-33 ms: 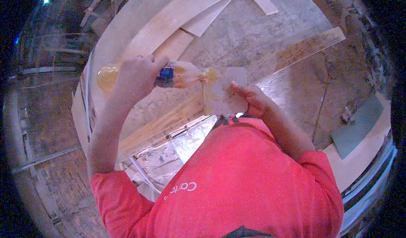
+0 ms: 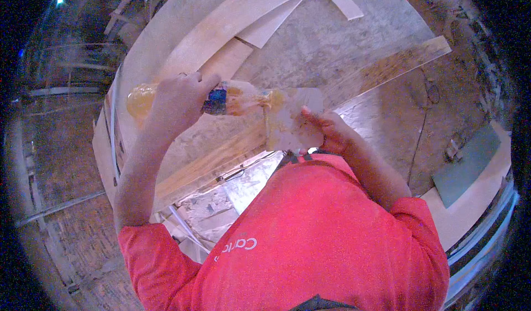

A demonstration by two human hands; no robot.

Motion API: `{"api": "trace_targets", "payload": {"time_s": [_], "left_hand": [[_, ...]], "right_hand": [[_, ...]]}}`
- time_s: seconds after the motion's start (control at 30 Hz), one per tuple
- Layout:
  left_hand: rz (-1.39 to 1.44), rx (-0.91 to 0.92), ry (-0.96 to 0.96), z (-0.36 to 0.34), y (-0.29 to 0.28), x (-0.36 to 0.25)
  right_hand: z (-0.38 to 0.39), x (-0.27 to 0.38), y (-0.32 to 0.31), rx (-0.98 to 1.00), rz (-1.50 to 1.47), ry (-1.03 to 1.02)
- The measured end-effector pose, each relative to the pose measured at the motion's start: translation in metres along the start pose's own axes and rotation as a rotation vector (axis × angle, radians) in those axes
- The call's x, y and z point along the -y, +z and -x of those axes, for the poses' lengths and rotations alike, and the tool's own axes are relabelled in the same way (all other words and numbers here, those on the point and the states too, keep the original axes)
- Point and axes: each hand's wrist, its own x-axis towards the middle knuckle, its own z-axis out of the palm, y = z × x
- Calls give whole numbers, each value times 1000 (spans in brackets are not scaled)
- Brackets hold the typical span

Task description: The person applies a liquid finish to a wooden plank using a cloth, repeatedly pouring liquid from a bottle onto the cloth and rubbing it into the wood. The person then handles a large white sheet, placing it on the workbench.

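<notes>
Left hand holds a bottle sideways over a pale sheet in the right.

The bottle (image 2: 235, 95) is above the bench (image 2: 326, 40), its long axis running left to right across the view: base at the person's left, neck pointing right, over the sheet's (image 2: 296, 126) near corner; touching or not, I cannot tell. The left hand (image 2: 180, 101) wraps its middle, fingers curled round, tips hidden, probably to control the tilt. The right hand (image 2: 334, 131) pinches the sheet's right edge, thumb on top, other fingers mostly hidden beneath, likely to keep it steady under the mouth. Yellow smears mark the sheet.
</notes>
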Motion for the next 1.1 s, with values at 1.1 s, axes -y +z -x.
{"api": "trace_targets", "payload": {"time_s": [1.1], "left_hand": [[1411,-143,-232,9,172,-49]], "right_hand": [[22,66,21,-89,512,-92]]}}
